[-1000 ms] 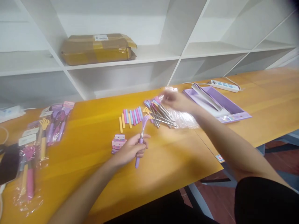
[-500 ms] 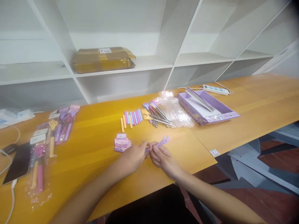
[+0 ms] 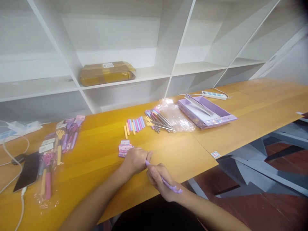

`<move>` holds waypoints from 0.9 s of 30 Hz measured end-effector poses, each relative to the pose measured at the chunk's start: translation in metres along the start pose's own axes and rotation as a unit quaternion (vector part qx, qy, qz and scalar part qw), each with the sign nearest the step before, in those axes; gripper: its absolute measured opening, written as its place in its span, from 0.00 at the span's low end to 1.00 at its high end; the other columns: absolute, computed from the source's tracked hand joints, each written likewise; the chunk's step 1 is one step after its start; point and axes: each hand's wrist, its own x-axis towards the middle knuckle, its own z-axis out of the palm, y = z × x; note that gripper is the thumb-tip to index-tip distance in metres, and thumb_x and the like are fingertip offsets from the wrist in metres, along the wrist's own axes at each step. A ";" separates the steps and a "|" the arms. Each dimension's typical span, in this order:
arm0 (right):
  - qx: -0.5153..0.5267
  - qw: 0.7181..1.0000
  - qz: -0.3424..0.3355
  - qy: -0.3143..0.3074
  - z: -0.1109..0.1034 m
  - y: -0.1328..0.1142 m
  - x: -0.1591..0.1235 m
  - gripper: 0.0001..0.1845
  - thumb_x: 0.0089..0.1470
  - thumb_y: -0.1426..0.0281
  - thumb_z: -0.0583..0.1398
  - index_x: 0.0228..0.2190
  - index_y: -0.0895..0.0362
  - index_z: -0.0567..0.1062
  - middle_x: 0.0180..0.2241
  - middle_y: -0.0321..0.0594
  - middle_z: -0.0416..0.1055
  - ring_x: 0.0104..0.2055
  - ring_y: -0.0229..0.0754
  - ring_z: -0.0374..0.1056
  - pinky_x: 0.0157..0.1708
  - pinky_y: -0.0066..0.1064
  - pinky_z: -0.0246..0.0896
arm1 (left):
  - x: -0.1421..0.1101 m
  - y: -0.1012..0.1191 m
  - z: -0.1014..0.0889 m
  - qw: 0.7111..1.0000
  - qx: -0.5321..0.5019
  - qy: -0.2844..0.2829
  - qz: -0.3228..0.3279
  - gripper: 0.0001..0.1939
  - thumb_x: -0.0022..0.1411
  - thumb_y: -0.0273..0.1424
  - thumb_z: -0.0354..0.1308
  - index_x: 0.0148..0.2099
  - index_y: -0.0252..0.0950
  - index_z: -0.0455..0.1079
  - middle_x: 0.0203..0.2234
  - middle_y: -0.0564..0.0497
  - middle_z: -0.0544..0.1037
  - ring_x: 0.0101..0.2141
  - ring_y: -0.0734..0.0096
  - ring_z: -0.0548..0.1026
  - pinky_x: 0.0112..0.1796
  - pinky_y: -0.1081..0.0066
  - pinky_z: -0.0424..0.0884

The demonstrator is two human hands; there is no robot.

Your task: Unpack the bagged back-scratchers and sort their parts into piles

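A purple back scratcher (image 3: 168,184) runs between my two hands. My right hand (image 3: 160,179) is closed round its middle, and the claw end points down to the right over my wrist. My left hand (image 3: 137,160) is closed at the other end, where a bit of purple handle shows; the rest is hidden in the fingers. Beside my left hand lies a pile of pink and purple printed cards (image 3: 124,148). Farther back is a row of pink, blue, purple and yellow handles (image 3: 135,125). Several metal-rod scratcher heads (image 3: 157,120) lie right of them.
Clear plastic bags (image 3: 178,115) lie before an open purple box (image 3: 209,112). Bagged back scratchers (image 3: 49,179) are at the left, near a black phone (image 3: 27,171) with white cables. A power strip (image 3: 215,95) sits at the back. A taped carton (image 3: 107,73) rests on the shelf.
My right hand has come nearer and lower, turning the back scratcher so its claw now points toward me instead of away. The left hand still grips the other end. The view has shifted slightly.
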 end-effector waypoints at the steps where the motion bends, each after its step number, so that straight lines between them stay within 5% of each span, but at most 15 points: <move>1: -0.024 1.000 -0.018 -0.003 0.000 0.004 0.000 0.34 0.79 0.51 0.43 0.22 0.53 0.58 0.17 0.32 0.54 0.18 0.34 0.51 0.22 0.31 0.45 | 0.001 -0.003 -0.001 1.000 -0.005 0.009 0.015 0.29 0.77 0.43 0.49 0.21 0.39 0.61 0.19 0.47 0.66 0.23 0.67 0.55 0.31 0.66 0.46; 9: -0.155 0.978 -0.133 -0.044 -0.008 0.026 -0.006 0.26 0.79 0.56 0.43 0.28 0.51 0.56 0.20 0.30 0.52 0.19 0.36 0.46 0.24 0.32 0.41 | 0.010 -0.021 -0.011 0.996 -0.027 0.006 0.083 0.27 0.71 0.44 0.57 0.21 0.40 0.60 0.18 0.50 0.62 0.23 0.68 0.49 0.29 0.67 0.44; 15: -0.062 0.979 -0.189 -0.038 -0.025 0.019 -0.019 0.23 0.78 0.63 0.43 0.28 0.52 0.58 0.20 0.31 0.53 0.19 0.37 0.48 0.25 0.33 0.44 | 0.011 -0.056 -0.045 0.994 0.052 0.085 0.043 0.26 0.71 0.35 0.54 0.20 0.39 0.54 0.17 0.50 0.61 0.22 0.69 0.48 0.30 0.65 0.42; 18: -0.096 0.978 -0.181 0.035 -0.037 0.003 -0.008 0.18 0.77 0.63 0.48 0.38 0.51 0.72 0.26 0.36 0.62 0.25 0.41 0.60 0.29 0.35 0.56 | 0.009 -0.052 -0.060 0.989 0.082 0.121 0.027 0.25 0.72 0.34 0.52 0.21 0.39 0.54 0.16 0.51 0.61 0.22 0.69 0.48 0.30 0.64 0.42; 21: -0.125 0.966 -0.188 0.131 -0.038 -0.011 0.013 0.15 0.74 0.61 0.56 0.55 0.49 0.77 0.44 0.46 0.69 0.39 0.46 0.71 0.42 0.42 0.69 | 0.007 -0.034 -0.062 0.984 0.106 0.140 0.024 0.24 0.73 0.35 0.52 0.22 0.38 0.58 0.17 0.51 0.64 0.22 0.69 0.51 0.30 0.65 0.44; 25: -0.030 0.973 -0.205 0.103 -0.029 -0.019 0.034 0.17 0.76 0.60 0.53 0.54 0.46 0.79 0.56 0.48 0.70 0.36 0.43 0.71 0.36 0.41 0.71 | 0.002 -0.021 -0.056 0.984 0.122 0.128 -0.014 0.25 0.76 0.37 0.50 0.23 0.38 0.64 0.17 0.50 0.67 0.21 0.70 0.54 0.30 0.65 0.44; 27: -0.011 0.951 -0.240 0.196 -0.032 -0.023 0.038 0.20 0.73 0.53 0.54 0.52 0.46 0.80 0.51 0.49 0.72 0.39 0.49 0.71 0.37 0.45 0.71 | 0.000 -0.024 -0.056 0.984 0.132 0.114 -0.046 0.26 0.77 0.37 0.49 0.24 0.37 0.66 0.17 0.49 0.68 0.21 0.70 0.57 0.30 0.65 0.43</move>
